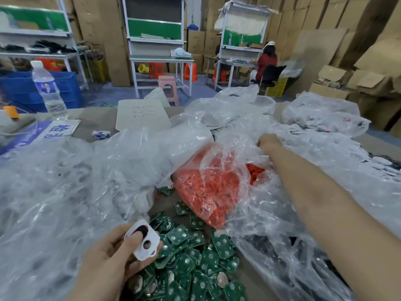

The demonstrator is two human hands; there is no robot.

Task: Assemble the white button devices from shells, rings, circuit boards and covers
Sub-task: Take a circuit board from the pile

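Over boards [223, 244]: left hand [108, 257] pinches white shell [144, 240]; right hand [269, 142] well apart.

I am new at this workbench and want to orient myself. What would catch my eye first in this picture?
The clear bag of red-orange parts in the middle of the view stands out most among the crumpled plastic. In front of it, at the bottom, lies a loose pile of green circuit boards. Beside that pile the left hand holds a white shell, while the right hand reaches into the plastic farther back.
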